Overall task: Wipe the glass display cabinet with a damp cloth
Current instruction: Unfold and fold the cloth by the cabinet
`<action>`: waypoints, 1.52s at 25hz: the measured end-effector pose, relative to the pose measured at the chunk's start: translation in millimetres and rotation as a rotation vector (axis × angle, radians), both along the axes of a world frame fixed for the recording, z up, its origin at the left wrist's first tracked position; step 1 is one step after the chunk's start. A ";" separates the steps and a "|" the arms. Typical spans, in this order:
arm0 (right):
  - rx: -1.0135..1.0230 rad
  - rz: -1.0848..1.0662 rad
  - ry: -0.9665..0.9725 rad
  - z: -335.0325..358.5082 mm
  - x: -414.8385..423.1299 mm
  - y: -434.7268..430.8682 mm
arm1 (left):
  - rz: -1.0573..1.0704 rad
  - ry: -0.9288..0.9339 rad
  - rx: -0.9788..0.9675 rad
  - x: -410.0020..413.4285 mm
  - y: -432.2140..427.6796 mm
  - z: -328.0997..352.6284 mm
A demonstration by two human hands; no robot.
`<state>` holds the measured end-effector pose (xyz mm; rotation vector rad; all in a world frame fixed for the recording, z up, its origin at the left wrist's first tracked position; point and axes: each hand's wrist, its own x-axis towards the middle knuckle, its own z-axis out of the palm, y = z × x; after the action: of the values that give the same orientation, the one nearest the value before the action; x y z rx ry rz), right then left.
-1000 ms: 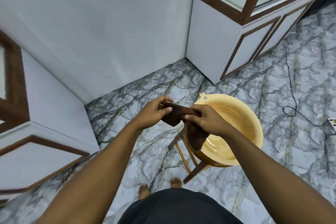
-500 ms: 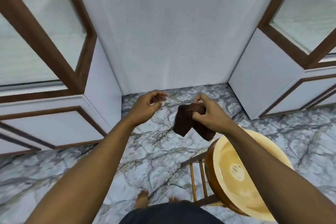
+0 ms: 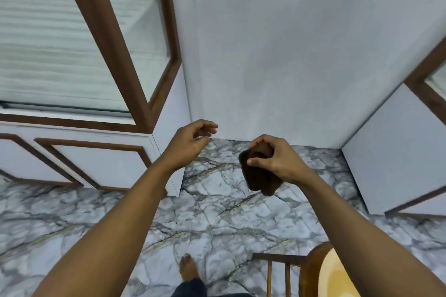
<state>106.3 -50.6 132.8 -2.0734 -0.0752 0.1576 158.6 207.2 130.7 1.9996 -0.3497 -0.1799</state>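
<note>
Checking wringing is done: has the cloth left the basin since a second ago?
Yes. The cloth, in the right hand, hung over the basin; now it is clear of it, toward the wall.

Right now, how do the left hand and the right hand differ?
The left hand holds nothing, its fingers loosely curled; the right hand grips the bunched brown cloth, which hangs below it. The left hand is in front of the lower corner of the glass cabinet; the right hand is over the marble floor, further from that cabinet. Shared: both are raised in front of the person, and neither touches the glass.
</note>
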 end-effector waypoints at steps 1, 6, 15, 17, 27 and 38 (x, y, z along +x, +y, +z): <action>-0.007 0.011 -0.007 1.5 18.2 7.1 | 0.019 -0.017 -0.004 15.8 8.7 3.9; 0.029 0.031 -0.031 23.9 112.6 44.0 | 0.076 -0.087 0.004 100.4 44.6 32.0; 0.103 0.166 -0.188 85.1 283.4 98.8 | 0.258 -0.201 0.012 219.2 69.6 101.4; 0.116 0.234 -0.218 97.0 320.0 103.8 | 0.285 -0.226 0.024 242.5 67.0 111.1; 0.137 0.700 -0.260 158.7 497.8 114.3 | 0.599 -0.247 0.027 338.9 49.3 153.3; 0.225 1.186 -0.302 216.8 561.8 199.1 | 0.894 -0.418 0.101 334.8 70.3 194.9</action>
<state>668.1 148.5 349.6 -1.5680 -1.4297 0.5150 493.3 277.4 325.6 2.0969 0.3218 0.7988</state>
